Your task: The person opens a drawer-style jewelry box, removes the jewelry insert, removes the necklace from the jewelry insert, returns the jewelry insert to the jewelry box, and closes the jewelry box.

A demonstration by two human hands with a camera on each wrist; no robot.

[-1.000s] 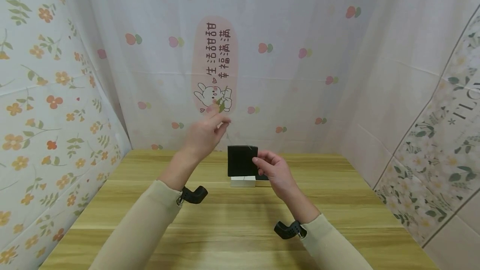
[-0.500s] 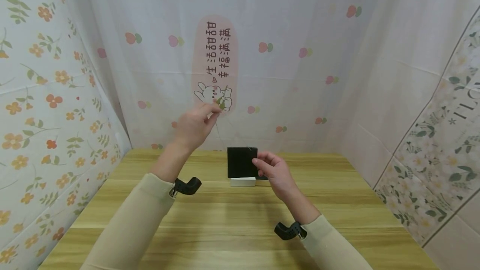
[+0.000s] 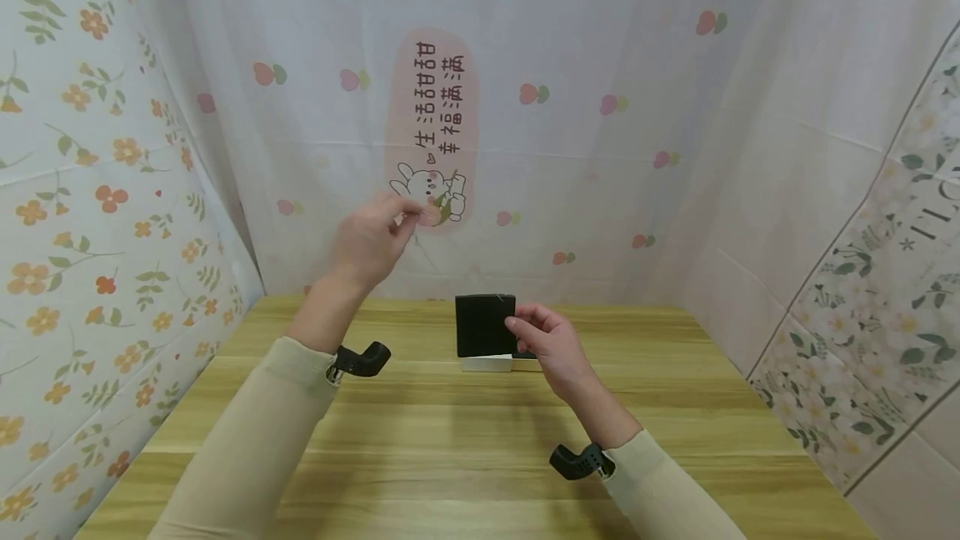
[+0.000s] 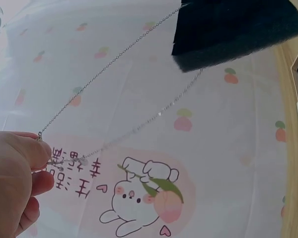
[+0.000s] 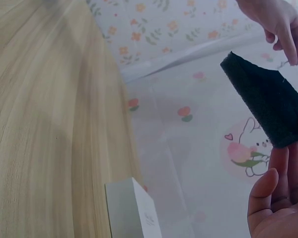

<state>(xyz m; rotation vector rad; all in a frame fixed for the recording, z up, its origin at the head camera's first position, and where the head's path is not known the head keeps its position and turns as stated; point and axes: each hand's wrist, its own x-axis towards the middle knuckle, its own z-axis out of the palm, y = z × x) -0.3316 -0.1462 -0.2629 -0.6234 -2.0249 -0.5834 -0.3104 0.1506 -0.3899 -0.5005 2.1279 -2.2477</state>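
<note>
My left hand (image 3: 369, 247) is raised at the left and pinches the end of a thin silver necklace (image 4: 111, 63) between thumb and forefinger. Small clasp parts dangle by its fingertips in the left wrist view. Two strands of the chain run from there to a square black pad (image 3: 484, 326) with a fuzzy edge, which looks like a jewellery box insert. My right hand (image 3: 551, 346) holds this pad upright by its right edge, thumb in front. In the right wrist view the pad (image 5: 268, 101) is tilted, with the left hand beyond it.
A white box (image 3: 486, 363) sits on the wooden table (image 3: 450, 457) behind and below the pad. Beside it is a dark open part, half hidden by the right hand. A printed curtain (image 3: 600, 190) hangs behind the table's far edge.
My left hand has moved left and slightly up, away from the pad, drawing the necklace chain out with it. The right hand and the pad have stayed nearly still.
</note>
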